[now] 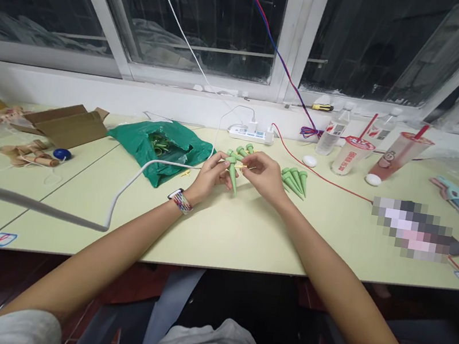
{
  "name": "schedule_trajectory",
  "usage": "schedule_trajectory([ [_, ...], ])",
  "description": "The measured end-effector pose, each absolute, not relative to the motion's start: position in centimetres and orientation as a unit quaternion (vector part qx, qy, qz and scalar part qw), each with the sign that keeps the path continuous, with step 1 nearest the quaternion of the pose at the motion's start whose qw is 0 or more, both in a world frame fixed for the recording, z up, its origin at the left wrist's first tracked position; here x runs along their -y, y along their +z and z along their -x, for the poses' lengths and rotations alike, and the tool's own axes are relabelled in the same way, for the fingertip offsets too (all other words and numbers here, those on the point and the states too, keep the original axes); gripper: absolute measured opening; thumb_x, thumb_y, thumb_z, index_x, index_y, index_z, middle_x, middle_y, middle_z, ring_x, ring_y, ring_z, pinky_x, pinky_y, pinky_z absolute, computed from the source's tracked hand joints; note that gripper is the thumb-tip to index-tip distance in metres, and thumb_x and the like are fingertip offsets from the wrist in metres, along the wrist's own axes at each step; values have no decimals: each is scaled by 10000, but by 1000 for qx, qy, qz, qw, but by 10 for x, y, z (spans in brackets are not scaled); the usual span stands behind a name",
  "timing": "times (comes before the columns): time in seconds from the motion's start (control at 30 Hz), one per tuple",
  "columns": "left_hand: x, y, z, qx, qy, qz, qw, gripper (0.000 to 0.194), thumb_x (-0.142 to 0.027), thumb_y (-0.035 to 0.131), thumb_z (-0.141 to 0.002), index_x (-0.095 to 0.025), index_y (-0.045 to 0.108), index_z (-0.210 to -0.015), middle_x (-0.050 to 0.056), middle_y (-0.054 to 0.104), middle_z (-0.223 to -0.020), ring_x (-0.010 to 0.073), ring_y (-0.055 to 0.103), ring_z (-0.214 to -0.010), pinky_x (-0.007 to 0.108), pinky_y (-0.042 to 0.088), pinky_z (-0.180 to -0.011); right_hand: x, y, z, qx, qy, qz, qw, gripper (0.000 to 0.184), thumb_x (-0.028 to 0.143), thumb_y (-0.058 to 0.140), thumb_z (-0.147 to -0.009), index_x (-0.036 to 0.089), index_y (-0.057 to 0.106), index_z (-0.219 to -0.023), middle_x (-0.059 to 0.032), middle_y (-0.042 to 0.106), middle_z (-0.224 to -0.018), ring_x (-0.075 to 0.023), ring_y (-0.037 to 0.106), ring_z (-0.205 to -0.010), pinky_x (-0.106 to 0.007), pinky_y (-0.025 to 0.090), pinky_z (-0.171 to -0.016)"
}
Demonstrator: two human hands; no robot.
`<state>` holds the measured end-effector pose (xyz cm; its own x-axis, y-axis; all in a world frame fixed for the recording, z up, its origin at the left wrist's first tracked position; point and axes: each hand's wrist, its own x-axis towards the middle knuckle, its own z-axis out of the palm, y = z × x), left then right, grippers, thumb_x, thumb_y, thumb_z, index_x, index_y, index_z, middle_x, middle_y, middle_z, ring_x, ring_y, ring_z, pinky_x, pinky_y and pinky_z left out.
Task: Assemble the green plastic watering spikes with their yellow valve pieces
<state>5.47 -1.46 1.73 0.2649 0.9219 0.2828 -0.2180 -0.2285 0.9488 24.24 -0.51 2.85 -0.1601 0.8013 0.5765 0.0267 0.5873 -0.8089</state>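
Observation:
My left hand (210, 176) and my right hand (264, 176) meet over the pale table (220, 229), both closed around a green cone-shaped piece (233, 176) that points down towards the table. A thin pale strip runs between the fingers of the two hands. Just behind them lie a few more green cones (241, 151). To the right of my right hand a small cluster of finished green cones (295, 180) rests on the table. A wristband sits on my left wrist.
An open green plastic bag (159, 146) holds green material at the left. A white cable (122, 190), cardboard box (67, 123), power strip (250, 134), bottles and drink cups (349, 155) line the back. A red wire (340, 187) crosses the right side.

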Motion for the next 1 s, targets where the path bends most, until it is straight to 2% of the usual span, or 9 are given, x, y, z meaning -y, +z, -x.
schedule_trajectory([
  [0.17, 16, 18, -54, -294, 512, -605, 533, 339, -365, 761, -830, -209, 496, -971, 14, 767, -866, 149, 708, -563, 290, 604, -576, 4, 30, -246, 699, 313, 303, 568, 138, 225, 709, -755, 215, 715, -892, -23, 690, -905, -183, 691, -845, -322, 583, -772],
  [0.43, 22, 22, -56, -295, 487, -626, 532, 386, -436, 789, -866, -191, 527, -1007, 57, 776, -938, 204, 777, -650, 322, 642, -607, -4, 27, -246, 614, 425, 286, 601, 284, 301, 849, -691, 215, 712, -925, -10, 706, -852, -185, 692, -841, -336, 592, -793],
  [0.57, 25, 23, -59, -292, 485, -627, 535, 392, -443, 807, -869, -178, 558, -1016, 71, 773, -970, 227, 806, -736, 342, 675, -677, -1, 26, -243, 598, 448, 284, 601, 285, 342, 855, -708, 214, 703, -912, 6, 700, -781, -168, 670, -723, -346, 589, -732],
  [0.67, 26, 22, -60, -295, 488, -626, 532, 402, -443, 825, -854, -175, 550, -974, 62, 762, -946, 238, 814, -764, 343, 684, -697, 2, 26, -242, 604, 436, 290, 601, 288, 342, 831, -739, 222, 721, -977, 16, 706, -750, -163, 662, -677, -356, 588, -735],
  [1.0, 29, 19, -64, -294, 503, -609, 539, 419, -402, 849, -839, -192, 496, -919, 30, 747, -869, 276, 825, -852, 418, 697, -808, 1, 25, -245, 596, 412, 323, 609, 269, 376, 841, -721, 213, 778, -925, -32, 753, -806, -212, 715, -790, -398, 614, -823],
])
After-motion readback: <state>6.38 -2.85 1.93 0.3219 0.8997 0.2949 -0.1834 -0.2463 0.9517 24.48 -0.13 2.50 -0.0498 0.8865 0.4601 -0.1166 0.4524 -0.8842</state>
